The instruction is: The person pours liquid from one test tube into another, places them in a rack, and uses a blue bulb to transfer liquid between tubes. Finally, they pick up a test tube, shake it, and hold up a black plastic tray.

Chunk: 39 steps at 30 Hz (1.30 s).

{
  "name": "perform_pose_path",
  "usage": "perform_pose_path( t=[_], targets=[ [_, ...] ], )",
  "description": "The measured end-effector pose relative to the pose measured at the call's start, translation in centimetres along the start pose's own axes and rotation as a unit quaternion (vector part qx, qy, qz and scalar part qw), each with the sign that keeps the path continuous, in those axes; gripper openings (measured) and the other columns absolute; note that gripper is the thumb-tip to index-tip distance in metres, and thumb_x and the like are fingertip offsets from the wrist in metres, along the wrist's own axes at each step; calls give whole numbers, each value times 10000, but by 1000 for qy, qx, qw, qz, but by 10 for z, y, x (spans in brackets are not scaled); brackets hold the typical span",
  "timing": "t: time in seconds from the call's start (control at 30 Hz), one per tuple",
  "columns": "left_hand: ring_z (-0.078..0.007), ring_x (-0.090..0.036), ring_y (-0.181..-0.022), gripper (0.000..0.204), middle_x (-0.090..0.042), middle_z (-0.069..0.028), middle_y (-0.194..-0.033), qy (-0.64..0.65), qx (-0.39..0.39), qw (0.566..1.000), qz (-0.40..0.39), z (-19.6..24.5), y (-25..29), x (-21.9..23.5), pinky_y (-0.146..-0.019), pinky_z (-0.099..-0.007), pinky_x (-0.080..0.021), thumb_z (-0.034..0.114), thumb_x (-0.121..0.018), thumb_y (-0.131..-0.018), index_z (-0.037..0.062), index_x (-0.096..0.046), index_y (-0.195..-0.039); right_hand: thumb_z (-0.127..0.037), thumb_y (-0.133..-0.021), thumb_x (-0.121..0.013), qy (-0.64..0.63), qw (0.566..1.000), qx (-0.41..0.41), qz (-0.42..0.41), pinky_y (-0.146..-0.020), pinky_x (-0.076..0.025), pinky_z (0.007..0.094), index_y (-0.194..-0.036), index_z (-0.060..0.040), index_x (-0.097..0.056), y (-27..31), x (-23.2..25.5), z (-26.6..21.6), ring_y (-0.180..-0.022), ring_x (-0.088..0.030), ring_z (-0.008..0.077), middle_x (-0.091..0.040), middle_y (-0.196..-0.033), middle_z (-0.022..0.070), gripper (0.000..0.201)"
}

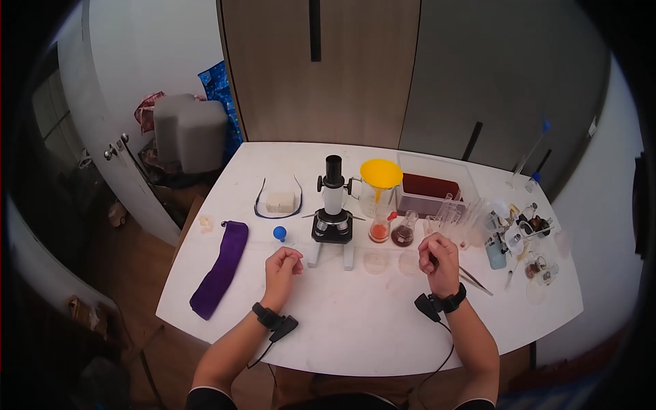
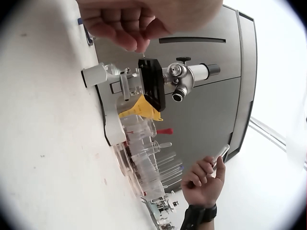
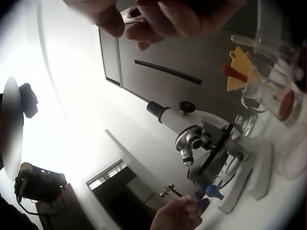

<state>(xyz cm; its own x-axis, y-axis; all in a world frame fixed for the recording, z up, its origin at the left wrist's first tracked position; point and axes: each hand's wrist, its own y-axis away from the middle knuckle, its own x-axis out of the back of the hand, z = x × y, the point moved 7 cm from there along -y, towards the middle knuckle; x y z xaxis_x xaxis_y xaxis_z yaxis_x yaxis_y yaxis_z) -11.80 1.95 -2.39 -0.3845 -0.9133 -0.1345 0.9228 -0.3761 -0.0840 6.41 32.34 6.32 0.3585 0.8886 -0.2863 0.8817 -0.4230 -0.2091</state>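
My right hand is raised over the front of the table with its fingers curled. Between its thumb and fingers it pinches a clear narrow piece, which looks like glass; most of it is hidden by the hand in the head view. My left hand hangs loosely curled in front of the table's left half, with nothing visible in it. A white and black microscope stands between and beyond the hands. Two shallow clear dishes, one a petri dish, lie near the right hand, and metal tweezers lie beside it.
Behind the dishes stand two flasks, one with orange liquid, and a beaker under a yellow funnel. Test tubes and small glassware crowd the right. Goggles, a blue bulb and a purple pouch lie left.
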Motion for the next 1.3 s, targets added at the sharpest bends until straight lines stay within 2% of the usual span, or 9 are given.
perform_pose_path(
  t=[0.17,0.27,0.4,0.5,0.6,0.7,1.03,1.23,1.3],
  targets=[
    [-82,-574,-672,155,-628,-15,-749,11,-16,999,47,18,0,16,-639,-230,-469,95,-528,-987,23,-655,-933,-374,-1062,-457,-26,999,45,-17,-483,-314,225,-935,-30,-585,-2,-29,0,-517,-389,70,-503,-643,14,389],
    [-85,-575,-678,157,-633,-20,-751,9,-33,999,38,33,0,11,-648,-233,-467,97,-526,-988,22,-653,-933,-479,-1089,-316,-63,997,-22,-26,-541,-331,231,-1074,-43,-559,4,-51,13,-563,-394,82,-495,-687,16,500],
    [-91,-591,-766,112,-657,-23,-836,15,-71,997,-22,63,4,-24,-724,-238,-458,84,-559,-982,17,-648,-984,-391,-1100,-427,-42,992,-35,-112,-613,-389,247,-1168,-65,-497,21,-81,20,-672,-448,93,-525,-830,30,340],
    [-114,-605,-908,128,-666,-32,-981,0,-94,993,-75,74,17,-50,-801,-256,-450,68,-614,-958,14,-647,-1068,-375,-1102,-436,-23,988,-45,-145,-662,-394,250,-1182,-64,-495,28,-98,31,-723,-459,98,-527,-877,26,326],
    [-170,-599,-1036,258,-634,-77,-1164,-106,-200,965,-133,100,32,-77,-837,-298,-466,97,-658,-931,37,-654,-1182,-269,-1111,-399,-37,982,-48,-176,-676,-348,198,-1209,-79,-516,32,-110,32,-764,-452,55,-521,-917,-21,243],
    [-179,-589,-1121,330,-624,-83,-1221,-127,-229,949,-177,111,42,-95,-911,-309,-455,141,-651,-935,39,-637,-1248,-273,-1112,-400,-35,979,-54,-191,-674,-350,203,-1210,-88,-528,36,-115,40,-768,-448,58,-517,-918,-27,246],
    [-216,-623,-1093,277,-659,-153,-1218,-82,-190,938,-279,96,55,-122,-944,-339,-488,181,-569,-1006,-4,-681,-1180,-267,-1118,-411,-61,960,-53,-269,-709,-402,243,-1161,-62,-535,52,-131,65,-799,-440,77,-489,-958,-13,244],
    [-198,-647,-1002,214,-702,-140,-1114,-17,-86,942,-325,81,59,-129,-900,-321,-491,132,-558,-1017,-18,-703,-1066,-94,-1010,-595,-49,968,-73,-233,-747,-449,277,-1186,-31,-577,56,-128,75,-879,-521,103,-561,-1024,16,188],
    [-165,-654,-920,250,-706,-122,-1098,-27,-116,935,-334,83,61,-130,-811,-294,-520,166,-532,-1050,-20,-698,-1068,-126,-1011,-608,-86,952,-133,-263,-737,-454,275,-1181,-26,-573,56,-127,89,-858,-528,98,-568,-974,6,201]
  ],
)
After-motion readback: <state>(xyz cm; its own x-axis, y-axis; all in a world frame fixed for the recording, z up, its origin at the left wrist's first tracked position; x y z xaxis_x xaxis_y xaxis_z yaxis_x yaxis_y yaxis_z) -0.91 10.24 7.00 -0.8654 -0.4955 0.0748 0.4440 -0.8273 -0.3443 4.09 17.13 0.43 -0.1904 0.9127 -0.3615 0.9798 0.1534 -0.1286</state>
